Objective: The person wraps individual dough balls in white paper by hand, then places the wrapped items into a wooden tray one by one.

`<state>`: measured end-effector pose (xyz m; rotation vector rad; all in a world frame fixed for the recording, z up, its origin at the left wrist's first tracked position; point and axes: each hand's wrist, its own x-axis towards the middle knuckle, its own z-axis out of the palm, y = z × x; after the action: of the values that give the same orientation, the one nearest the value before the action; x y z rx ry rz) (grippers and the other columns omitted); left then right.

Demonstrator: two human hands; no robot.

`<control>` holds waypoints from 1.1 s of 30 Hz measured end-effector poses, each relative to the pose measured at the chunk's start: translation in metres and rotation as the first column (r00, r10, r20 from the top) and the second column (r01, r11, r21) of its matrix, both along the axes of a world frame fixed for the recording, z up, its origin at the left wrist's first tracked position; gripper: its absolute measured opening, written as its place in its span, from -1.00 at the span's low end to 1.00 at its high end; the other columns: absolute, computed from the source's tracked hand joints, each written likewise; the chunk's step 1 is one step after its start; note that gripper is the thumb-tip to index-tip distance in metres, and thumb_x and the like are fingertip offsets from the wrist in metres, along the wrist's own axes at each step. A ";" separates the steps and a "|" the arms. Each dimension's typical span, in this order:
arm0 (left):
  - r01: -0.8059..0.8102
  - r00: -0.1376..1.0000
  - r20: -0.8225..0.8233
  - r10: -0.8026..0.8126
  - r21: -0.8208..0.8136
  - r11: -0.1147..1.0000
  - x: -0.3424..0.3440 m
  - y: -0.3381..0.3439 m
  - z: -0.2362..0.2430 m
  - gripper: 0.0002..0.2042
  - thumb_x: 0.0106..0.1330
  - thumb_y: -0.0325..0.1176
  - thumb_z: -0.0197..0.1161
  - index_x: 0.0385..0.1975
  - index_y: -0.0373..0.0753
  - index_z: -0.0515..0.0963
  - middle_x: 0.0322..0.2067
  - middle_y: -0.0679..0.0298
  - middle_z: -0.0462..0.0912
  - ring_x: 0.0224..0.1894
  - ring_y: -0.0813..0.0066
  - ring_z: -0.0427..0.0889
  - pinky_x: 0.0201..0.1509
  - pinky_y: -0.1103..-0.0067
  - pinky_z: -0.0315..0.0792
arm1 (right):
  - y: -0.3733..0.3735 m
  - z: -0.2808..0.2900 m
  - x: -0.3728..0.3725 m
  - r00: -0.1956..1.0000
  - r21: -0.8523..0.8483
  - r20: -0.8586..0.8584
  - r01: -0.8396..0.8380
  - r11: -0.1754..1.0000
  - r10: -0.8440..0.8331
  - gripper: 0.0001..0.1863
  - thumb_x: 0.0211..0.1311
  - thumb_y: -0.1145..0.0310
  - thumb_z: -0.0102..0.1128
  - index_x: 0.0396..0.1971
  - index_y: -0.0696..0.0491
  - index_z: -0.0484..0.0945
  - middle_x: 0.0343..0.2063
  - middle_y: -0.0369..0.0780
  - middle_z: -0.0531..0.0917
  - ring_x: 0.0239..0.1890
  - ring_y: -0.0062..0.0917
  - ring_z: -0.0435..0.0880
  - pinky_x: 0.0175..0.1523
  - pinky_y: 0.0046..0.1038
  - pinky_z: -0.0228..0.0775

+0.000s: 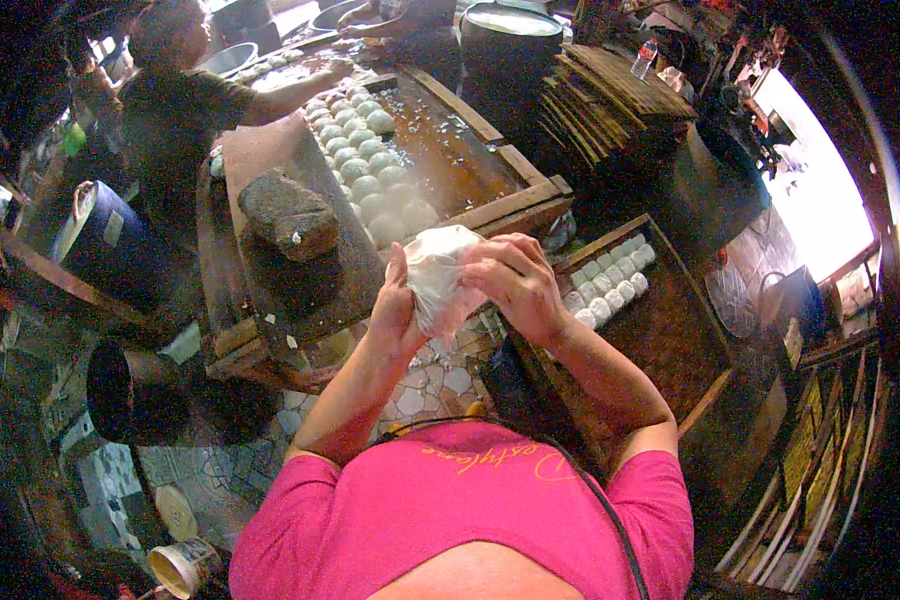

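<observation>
In front of my chest, a white cloth bundle (436,285) is held up between both hands. My left hand (394,308) is closed round its left side, thumb pointing up. On the other side, the bent fingers of my right hand (518,278) pinch the thin cloth; what the cloth wraps is hidden. Just beyond my hands, rows of rounded white lumps (366,165) lie on a wet wooden worktable (450,150). More white lumps (610,280) sit in rows in a wooden tray (670,340) to the right.
A large stone (288,213) weighs on a board (260,150) at the table's left. Another person (175,100) reaches over the far end. Stacked wooden boards (610,95) bear a plastic bottle (644,58). Around stand a big pot (510,50), a blue drum (110,235) and a bucket (182,568).
</observation>
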<state>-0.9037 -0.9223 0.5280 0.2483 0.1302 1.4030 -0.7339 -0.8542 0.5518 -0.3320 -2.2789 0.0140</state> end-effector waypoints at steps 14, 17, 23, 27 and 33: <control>0.024 0.997 -0.067 -0.028 -0.064 0.998 -0.009 -0.003 -0.001 -0.45 0.38 0.02 -0.23 0.16 -0.33 0.17 0.08 0.02 0.37 0.09 0.15 0.43 0.17 0.26 0.33 | 0.003 0.015 -0.008 0.998 -0.103 0.067 0.017 0.995 -0.010 -0.84 -0.10 0.36 0.29 -0.44 -0.01 0.57 -0.36 -0.33 0.61 -0.21 -0.47 0.53 -0.03 -0.39 0.26; 0.019 0.996 -0.086 -0.026 -0.083 0.996 -0.010 -0.005 0.000 -0.45 0.37 0.01 -0.19 0.15 -0.34 0.18 0.07 0.02 0.38 0.07 0.16 0.44 0.15 0.27 0.35 | 0.007 0.019 -0.007 0.993 -0.083 0.088 -0.073 0.994 0.081 -0.86 -0.08 0.34 0.29 -0.49 0.00 0.55 -0.40 -0.33 0.60 -0.26 -0.45 0.55 -0.01 -0.38 0.26; -0.104 0.940 -0.332 0.074 -0.071 0.992 -0.014 -0.006 -0.004 -0.48 0.29 -0.14 0.08 0.12 -0.35 0.21 0.02 0.05 0.43 0.02 0.20 0.49 0.07 0.32 0.43 | 0.008 0.031 -0.011 0.993 -0.448 0.000 -0.105 0.888 0.118 -0.81 0.00 0.46 0.24 -0.32 0.06 0.52 -0.39 -0.28 0.58 -0.29 -0.41 0.58 0.06 -0.34 0.29; -0.151 0.868 -0.482 0.121 -0.024 0.988 -0.015 -0.010 -0.009 -0.48 0.24 -0.22 0.17 0.12 -0.35 0.21 0.02 0.05 0.42 0.01 0.20 0.49 0.05 0.32 0.45 | 0.011 0.041 -0.019 0.962 -0.681 -0.220 -0.271 0.680 0.163 -0.74 0.12 0.59 0.11 -0.15 0.09 0.45 -0.36 -0.28 0.52 -0.31 -0.61 0.56 -0.20 -0.57 0.43; 0.041 0.967 -0.244 -0.078 -0.155 0.987 -0.007 -0.006 -0.012 -0.45 0.34 -0.01 -0.07 0.18 -0.27 0.16 0.08 0.10 0.38 0.07 0.21 0.45 0.13 0.28 0.36 | 0.090 0.017 -0.033 0.929 -0.794 -0.285 -0.092 0.600 -0.234 -0.72 0.18 0.59 -0.02 -0.10 0.06 0.44 -0.48 -0.32 0.49 -0.51 -0.71 0.47 -0.41 -0.63 0.39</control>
<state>-0.9109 -0.9281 0.5160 0.3023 0.4307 1.2908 -0.7664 -0.7638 0.5690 -0.8159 -1.7415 1.0193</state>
